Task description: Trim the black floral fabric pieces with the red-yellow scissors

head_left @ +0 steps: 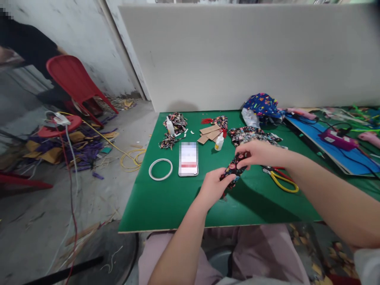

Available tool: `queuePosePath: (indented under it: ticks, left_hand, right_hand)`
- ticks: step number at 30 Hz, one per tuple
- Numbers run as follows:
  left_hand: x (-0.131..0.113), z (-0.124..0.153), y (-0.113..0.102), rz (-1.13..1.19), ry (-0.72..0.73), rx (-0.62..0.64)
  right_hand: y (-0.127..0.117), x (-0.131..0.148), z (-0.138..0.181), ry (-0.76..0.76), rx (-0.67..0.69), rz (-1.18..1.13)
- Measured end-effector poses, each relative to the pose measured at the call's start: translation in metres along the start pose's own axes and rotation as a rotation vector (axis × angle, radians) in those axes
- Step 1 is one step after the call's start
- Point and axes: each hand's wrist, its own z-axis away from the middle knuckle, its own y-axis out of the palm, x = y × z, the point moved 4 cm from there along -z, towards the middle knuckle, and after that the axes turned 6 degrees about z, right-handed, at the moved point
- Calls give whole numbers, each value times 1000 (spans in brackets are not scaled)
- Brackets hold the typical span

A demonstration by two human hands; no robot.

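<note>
Between my two hands is a piece of dark floral fabric [233, 169], held a little above the green tabletop. My left hand [214, 185] pinches its lower left end, with the thumb on top. At the upper right end, my right hand [252, 153] has its thumb and fingers closed on the same fabric. Something small and red shows just under it, partly hidden. A small white glue bottle [219, 141] stands beyond my hands, beside several brown cardboard strips [208, 134]. Scissors with yellow and red handles [283, 181] lie under my right forearm.
On the green table [160, 206] are a phone [188, 159], a white tape ring [160, 170], floral scraps [178, 120], another bottle [170, 126] and a blue patterned cloth bundle [263, 107]. To the right, a purple device [338, 138] with cables rests on a blue board. A person sits by a red chair [71, 75].
</note>
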Motion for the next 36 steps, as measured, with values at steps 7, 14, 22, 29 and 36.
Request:
queuePosePath:
  ticks: [7,14,22,29,36]
  left_hand:
    - [3,-1,-2,73,-33,-66]
    - [5,-2,-1,223,-47,-94]
    - [-3,-1,-5,447,-57,-83]
    - [-7,-1,-7,566,51,-68]
    - [-16,4,-15,471,146,-162]
  right_hand:
    - [13,-4,-2,113,-114,-428]
    - [21,9,-4,109,-92,-358]
    - [26,13,-7,149,-315,-457]
    - [22,32,-2,110,-305,-393]
    - [22,35,1,115,-366,-502]
